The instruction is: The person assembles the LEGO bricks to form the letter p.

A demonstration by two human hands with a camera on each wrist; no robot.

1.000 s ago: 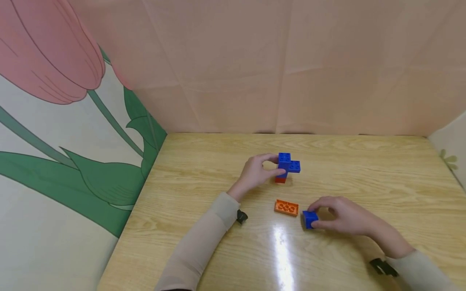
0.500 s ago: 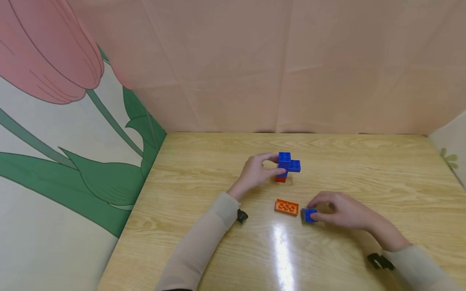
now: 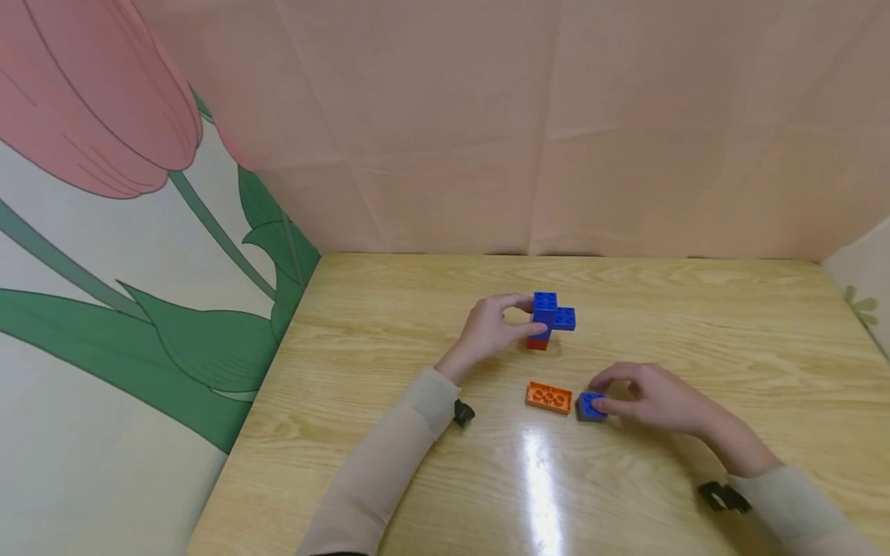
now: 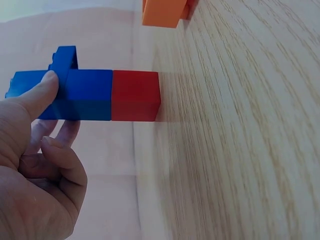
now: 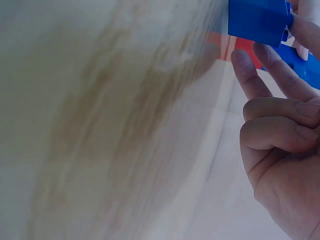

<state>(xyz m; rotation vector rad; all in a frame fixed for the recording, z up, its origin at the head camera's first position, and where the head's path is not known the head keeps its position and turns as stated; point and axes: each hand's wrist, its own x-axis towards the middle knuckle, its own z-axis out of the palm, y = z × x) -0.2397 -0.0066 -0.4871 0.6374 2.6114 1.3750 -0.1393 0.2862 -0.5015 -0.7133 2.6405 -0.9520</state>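
Observation:
My left hand (image 3: 483, 337) grips an upright stack between thumb and fingers; the stack has blue bricks (image 3: 545, 307) above a red brick (image 3: 538, 344), and a blue piece (image 3: 566, 318) juts out to the right. In the left wrist view, the left hand's thumb (image 4: 42, 92) presses the blue part, with the red brick (image 4: 136, 95) beyond it. Nearer me, my right hand (image 3: 657, 398) holds a separate blue brick (image 3: 592, 412), studs up, with its thumb over the top. The right wrist view shows this blue brick (image 5: 257, 21) at the right hand's fingertips (image 5: 260, 49).
An orange brick (image 3: 548, 398) lies hollow side up on the wooden table (image 3: 389, 309), just left of the separate blue brick. A pink cloth wall (image 3: 445, 154) rises behind the table, and a panel with a printed tulip (image 3: 125, 100) stands at the left.
The separate blue brick has turned from tilted to studs up, beside the orange brick. My right hand has shifted slightly up and left in view. My left hand and the stack hold still.

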